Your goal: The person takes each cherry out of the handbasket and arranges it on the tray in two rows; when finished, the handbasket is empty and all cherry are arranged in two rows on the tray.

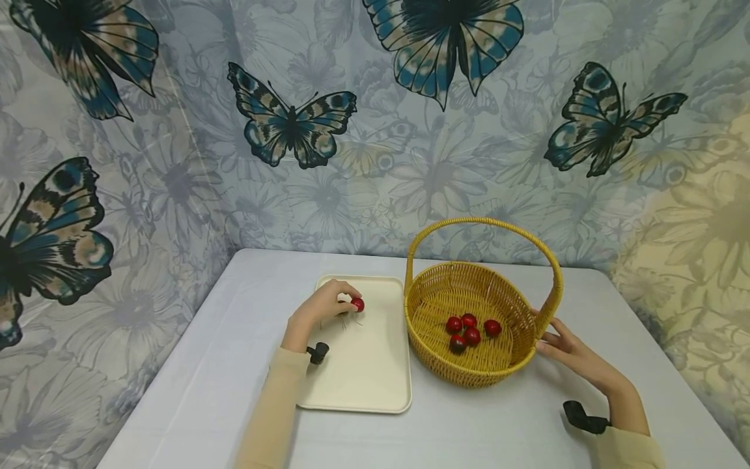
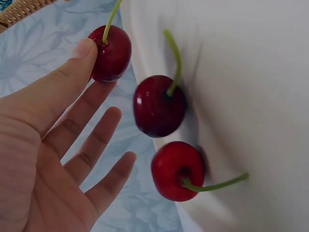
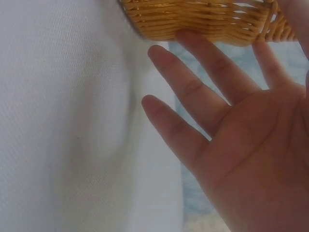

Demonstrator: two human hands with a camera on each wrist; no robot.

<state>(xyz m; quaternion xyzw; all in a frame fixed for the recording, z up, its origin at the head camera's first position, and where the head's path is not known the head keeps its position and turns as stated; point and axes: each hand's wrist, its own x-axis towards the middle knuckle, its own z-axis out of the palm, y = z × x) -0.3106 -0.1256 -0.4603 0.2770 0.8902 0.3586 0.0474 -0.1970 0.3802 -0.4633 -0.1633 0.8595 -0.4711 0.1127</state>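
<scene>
My left hand (image 1: 321,305) pinches a dark red cherry (image 2: 112,54) between thumb and fingertips over the far part of the cream tray (image 1: 357,391). Its other fingers are spread. Just beside it in the left wrist view, a dark red cherry (image 2: 157,108) and a brighter red cherry (image 2: 176,169), both with green stems, lie on the tray; in the head view the hand mostly hides them. At the right side of the yellow wicker basket (image 1: 445,371), my right hand (image 1: 580,358) touches the wall near the handle's base, its fingers extended and spread.
Inside the basket lie several red cherries (image 1: 471,336). A tall arched handle (image 1: 486,220) rises over it. Tray and basket stand side by side on the white table (image 1: 193,391), with a butterfly-patterned cloth (image 1: 375,195) behind.
</scene>
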